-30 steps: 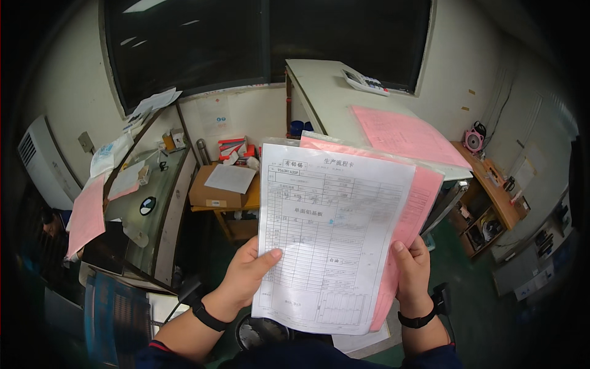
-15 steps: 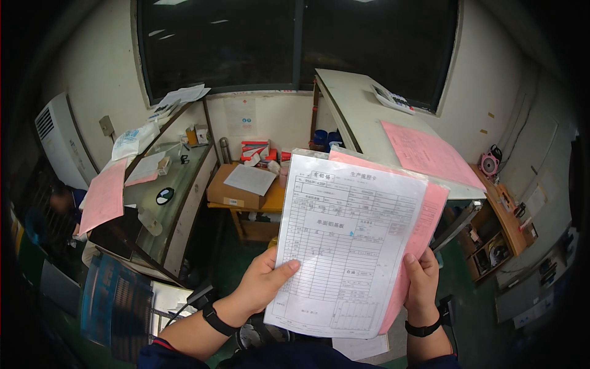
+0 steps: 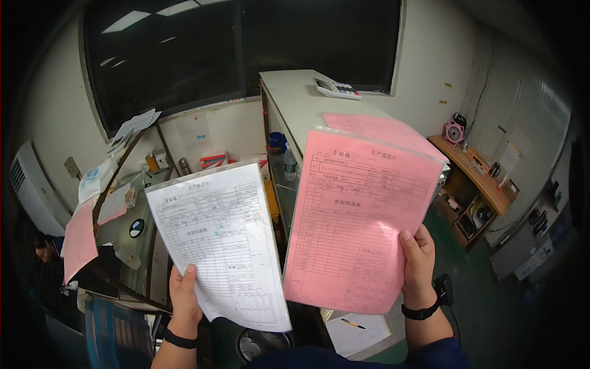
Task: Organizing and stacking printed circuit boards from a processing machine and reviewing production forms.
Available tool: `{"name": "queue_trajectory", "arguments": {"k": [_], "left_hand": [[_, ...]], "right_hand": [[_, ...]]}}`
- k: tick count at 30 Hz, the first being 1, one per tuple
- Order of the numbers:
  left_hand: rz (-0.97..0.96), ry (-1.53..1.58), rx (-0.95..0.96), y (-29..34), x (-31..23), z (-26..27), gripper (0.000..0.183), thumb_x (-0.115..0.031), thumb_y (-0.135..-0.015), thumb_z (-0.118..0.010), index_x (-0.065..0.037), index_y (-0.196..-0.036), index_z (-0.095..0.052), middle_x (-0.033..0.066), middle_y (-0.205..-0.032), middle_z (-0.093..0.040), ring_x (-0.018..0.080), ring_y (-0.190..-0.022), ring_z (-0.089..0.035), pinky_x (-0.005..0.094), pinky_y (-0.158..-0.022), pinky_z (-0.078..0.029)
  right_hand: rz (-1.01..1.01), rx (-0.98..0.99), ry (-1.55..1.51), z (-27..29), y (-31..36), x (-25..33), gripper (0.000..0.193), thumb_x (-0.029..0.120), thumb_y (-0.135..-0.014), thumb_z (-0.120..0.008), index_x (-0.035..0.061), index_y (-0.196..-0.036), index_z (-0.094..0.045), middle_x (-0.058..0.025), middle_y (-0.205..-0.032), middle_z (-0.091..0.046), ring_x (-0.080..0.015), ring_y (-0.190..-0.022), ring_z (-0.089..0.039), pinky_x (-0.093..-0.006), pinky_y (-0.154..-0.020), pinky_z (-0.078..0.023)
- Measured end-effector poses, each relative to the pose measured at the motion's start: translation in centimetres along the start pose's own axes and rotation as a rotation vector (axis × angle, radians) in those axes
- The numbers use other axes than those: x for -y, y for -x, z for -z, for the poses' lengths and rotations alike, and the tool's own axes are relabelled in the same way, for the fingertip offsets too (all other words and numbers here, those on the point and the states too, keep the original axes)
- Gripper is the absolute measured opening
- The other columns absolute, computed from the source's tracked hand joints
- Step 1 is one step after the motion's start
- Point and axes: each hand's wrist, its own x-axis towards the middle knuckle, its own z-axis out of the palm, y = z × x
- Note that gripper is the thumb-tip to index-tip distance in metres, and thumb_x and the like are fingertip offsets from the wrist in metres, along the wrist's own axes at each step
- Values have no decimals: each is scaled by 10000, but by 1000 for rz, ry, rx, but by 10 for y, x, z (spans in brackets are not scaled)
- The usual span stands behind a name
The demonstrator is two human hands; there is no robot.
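A white printed form (image 3: 224, 252) in a clear sleeve is pinched at its left edge by my left hand (image 3: 185, 296), thumb on the front. My right hand (image 3: 419, 261) grips the right edge of a pink printed form (image 3: 356, 227), also in a clear sleeve, with a bright glare spot near its right side. The two forms are held up apart from each other, the pink one higher and the white one tilted. My fingers behind both sheets are mostly hidden.
On the white-topped bench (image 3: 292, 92) lie another pink sheet (image 3: 375, 126) and a calculator (image 3: 337, 88). A glass-topped desk (image 3: 114, 230) with papers stands at left, near a seated person (image 3: 48, 249). Below are paper with a pen (image 3: 353, 323) and a round bin (image 3: 261, 344).
The white form, earlier in front of the pink one, has moved left with my left hand. The pink form now shows fully in my right hand. My view has turned to the right.
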Motion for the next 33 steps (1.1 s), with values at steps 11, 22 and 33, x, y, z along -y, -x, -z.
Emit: {"name": "queue_trajectory", "arguments": {"k": [11, 22, 33], "left_hand": [[-80, -77, -95, -8, 4, 20, 367, -213, -1019, -596, 5, -1306, -525, 115, -1299, -623, 190, -1157, -588, 340, -1036, -437], [-257, -409, -53, 4, 18, -2, 399, -253, -1053, -532, 57, -1302, -499, 132, -1240, -612, 183, -1110, -571, 337, -1005, -419], [-96, -364, -9, 51, 48, -29, 423, -224, -1060, -497, 47, -1379, -435, 148, -1278, -581, 213, -1161, -544, 367, -996, -454]], "right_hand": [[20, -2, -13, 4, -6, -3, 291, 151, -1006, -592, -43, -1223, -601, -133, -1155, -690, -155, -998, -663, -302, -893, -530], [85, 275, 205, -33, -8, -2, 227, 120, -1021, -576, -39, -1177, -616, -41, -1030, -677, -83, -922, -605, -253, -812, -491], [-366, 376, 281, -61, -6, -40, 239, 178, -1015, -610, -32, -1129, -628, -26, -955, -666, -53, -830, -581, -236, -716, -485]]}}
